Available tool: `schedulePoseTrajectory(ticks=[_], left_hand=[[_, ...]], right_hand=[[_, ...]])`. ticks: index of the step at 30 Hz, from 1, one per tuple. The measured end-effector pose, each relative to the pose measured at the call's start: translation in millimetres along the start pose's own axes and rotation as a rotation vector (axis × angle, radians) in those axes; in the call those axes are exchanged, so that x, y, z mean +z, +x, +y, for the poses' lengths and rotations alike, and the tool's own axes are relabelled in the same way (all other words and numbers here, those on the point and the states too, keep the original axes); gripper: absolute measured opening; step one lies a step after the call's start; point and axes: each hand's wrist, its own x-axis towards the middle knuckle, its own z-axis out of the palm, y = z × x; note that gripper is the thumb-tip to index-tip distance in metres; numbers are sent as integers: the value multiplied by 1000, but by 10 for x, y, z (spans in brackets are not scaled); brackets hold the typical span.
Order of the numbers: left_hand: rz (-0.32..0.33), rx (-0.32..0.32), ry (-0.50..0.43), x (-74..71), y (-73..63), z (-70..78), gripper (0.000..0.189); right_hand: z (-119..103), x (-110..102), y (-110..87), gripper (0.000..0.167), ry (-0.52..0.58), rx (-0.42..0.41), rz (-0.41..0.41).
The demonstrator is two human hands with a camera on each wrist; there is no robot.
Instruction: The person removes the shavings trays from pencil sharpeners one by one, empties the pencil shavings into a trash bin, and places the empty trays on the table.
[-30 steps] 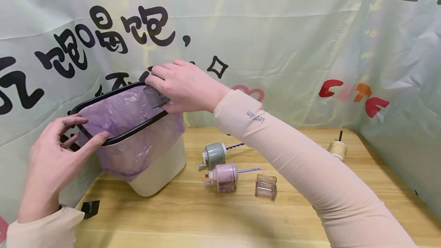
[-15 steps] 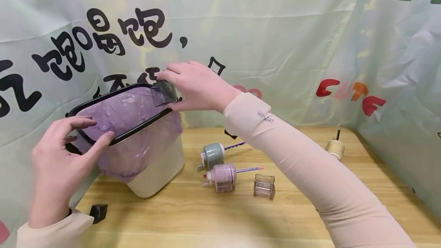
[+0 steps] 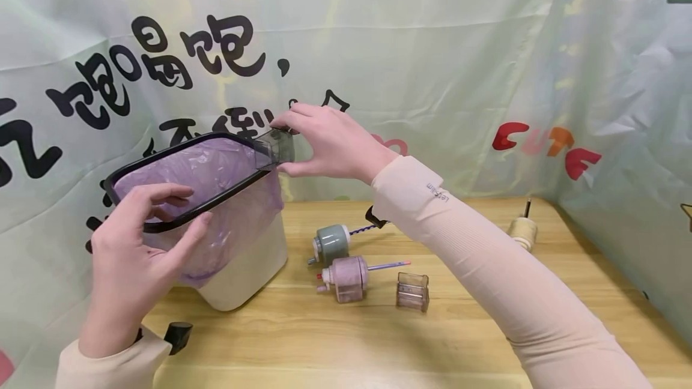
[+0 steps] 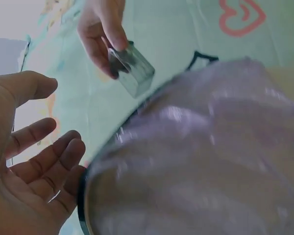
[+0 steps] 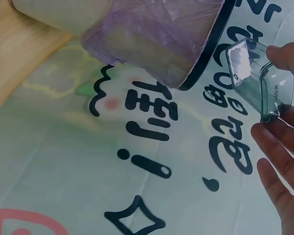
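My right hand (image 3: 335,143) pinches a small clear grey plastic box (image 3: 274,147) between thumb and fingers, at the right end of a bin's black rim. In the right wrist view the see-through box (image 5: 255,81) looks hollow, beside the rim. The white bin (image 3: 254,266) is lined with a purple plastic bag (image 3: 184,170) folded over its outside. Beside the bin's near left rim is my left hand (image 3: 140,245), holding nothing, fingers loosely bent and thumb apart. In the left wrist view its fingertips (image 4: 71,152) lie close to the rim.
On the wooden table (image 3: 303,341) lie a teal crank pencil sharpener (image 3: 332,244) and a pink one (image 3: 348,278), each with a pencil in it. A clear brownish plastic piece (image 3: 412,292) lies to their right. Farther right stands a cream sharpener (image 3: 523,232). Printed cloth (image 3: 405,65) hangs behind.
My right hand has drawn back to the right with the grey box, from over the bag to the bin's right end. My left hand has shifted right along the near rim.
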Motion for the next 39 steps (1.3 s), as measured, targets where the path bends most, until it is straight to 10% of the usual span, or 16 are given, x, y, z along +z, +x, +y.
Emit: schedulePoseTrajectory(ticks=[20, 39], left_hand=[[-305, 67, -77, 466, 3, 155, 43], [-455, 68, -122, 1066, -72, 27, 40]], right_hand=[[307, 138, -559, 58, 156, 117, 52], [578, 447, -1107, 63, 287, 272, 9]])
